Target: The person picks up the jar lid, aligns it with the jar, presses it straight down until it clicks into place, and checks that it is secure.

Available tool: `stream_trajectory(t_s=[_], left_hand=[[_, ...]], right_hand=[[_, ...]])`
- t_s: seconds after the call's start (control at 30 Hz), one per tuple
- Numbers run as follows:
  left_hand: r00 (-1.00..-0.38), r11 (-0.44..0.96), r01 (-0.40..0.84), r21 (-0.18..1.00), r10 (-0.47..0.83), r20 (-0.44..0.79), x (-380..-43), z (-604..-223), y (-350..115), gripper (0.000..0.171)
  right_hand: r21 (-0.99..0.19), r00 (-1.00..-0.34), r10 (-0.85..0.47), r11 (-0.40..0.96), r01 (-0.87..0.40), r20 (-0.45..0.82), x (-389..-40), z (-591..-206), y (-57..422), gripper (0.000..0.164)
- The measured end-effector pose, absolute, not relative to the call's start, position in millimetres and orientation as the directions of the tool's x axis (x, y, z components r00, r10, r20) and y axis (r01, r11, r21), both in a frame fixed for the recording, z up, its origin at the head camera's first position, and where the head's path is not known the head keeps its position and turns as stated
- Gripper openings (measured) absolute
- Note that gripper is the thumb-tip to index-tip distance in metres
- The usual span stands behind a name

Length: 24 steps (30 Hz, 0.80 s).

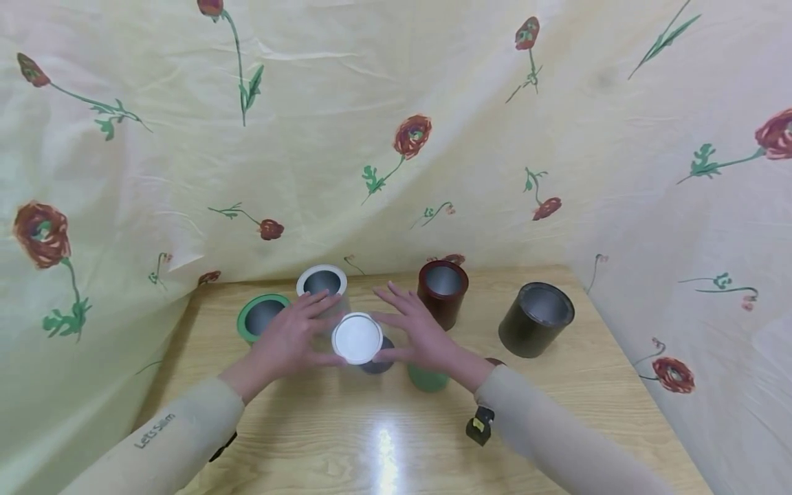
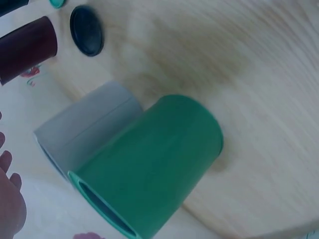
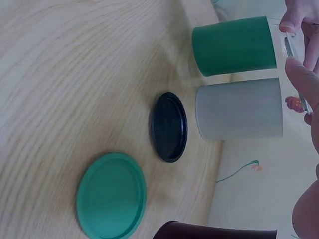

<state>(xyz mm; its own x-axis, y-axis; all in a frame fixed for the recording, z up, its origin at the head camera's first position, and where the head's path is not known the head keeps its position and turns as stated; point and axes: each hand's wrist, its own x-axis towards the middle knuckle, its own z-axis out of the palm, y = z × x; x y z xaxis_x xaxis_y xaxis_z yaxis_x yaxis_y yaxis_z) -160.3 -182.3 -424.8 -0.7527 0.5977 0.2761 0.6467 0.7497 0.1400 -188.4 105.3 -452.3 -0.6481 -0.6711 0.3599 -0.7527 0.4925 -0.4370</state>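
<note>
A round white lid (image 1: 357, 338) is held up over the table between both hands. My left hand (image 1: 289, 338) grips its left edge with thumb and fingers. On the opposite edge, my right hand (image 1: 425, 337) pinches it, and the right wrist view shows the lid (image 3: 292, 47) edge-on. Just beyond stands an open whitish canister (image 1: 343, 283), partly covered by the left fingers. Left of it is an open green canister (image 2: 154, 159), whose front the left hand hides in the head view. The left wrist view barely catches the fingers.
A dark lid (image 3: 169, 127) and a green lid (image 3: 110, 196) lie on the wooden table (image 1: 309, 440). Behind the right hand stands a dark red canister (image 1: 443, 306), with a black canister (image 1: 526, 333) farther right. A flowered cloth (image 1: 334, 172) hangs around the table.
</note>
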Motion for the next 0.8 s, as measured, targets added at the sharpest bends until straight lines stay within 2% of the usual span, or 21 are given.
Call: stream_trajectory(t_s=[0.17, 0.33, 0.8], left_hand=[[-0.763, 0.763, 0.636, 0.118, 0.597, 0.248, -168.0, -414.4, -185.5, 0.088], [-0.759, 0.764, 0.639, 0.091, 0.607, 0.237, -176.2, -405.7, -190.5, 0.089], [-0.766, 0.767, 0.632, 0.107, 0.598, 0.238, -197.8, -393.5, -210.3, 0.086]], right_hand=[[-0.476, -0.68, -0.661, 0.509, -0.717, 0.318, -195.0, -443.9, 100.0, 0.072], [-0.481, -0.682, -0.659, 0.508, -0.715, 0.318, -203.2, -437.3, 95.5, 0.072], [-0.501, -0.708, -0.663, 0.54, -0.676, 0.242, -230.2, -425.9, 77.6, 0.072]])
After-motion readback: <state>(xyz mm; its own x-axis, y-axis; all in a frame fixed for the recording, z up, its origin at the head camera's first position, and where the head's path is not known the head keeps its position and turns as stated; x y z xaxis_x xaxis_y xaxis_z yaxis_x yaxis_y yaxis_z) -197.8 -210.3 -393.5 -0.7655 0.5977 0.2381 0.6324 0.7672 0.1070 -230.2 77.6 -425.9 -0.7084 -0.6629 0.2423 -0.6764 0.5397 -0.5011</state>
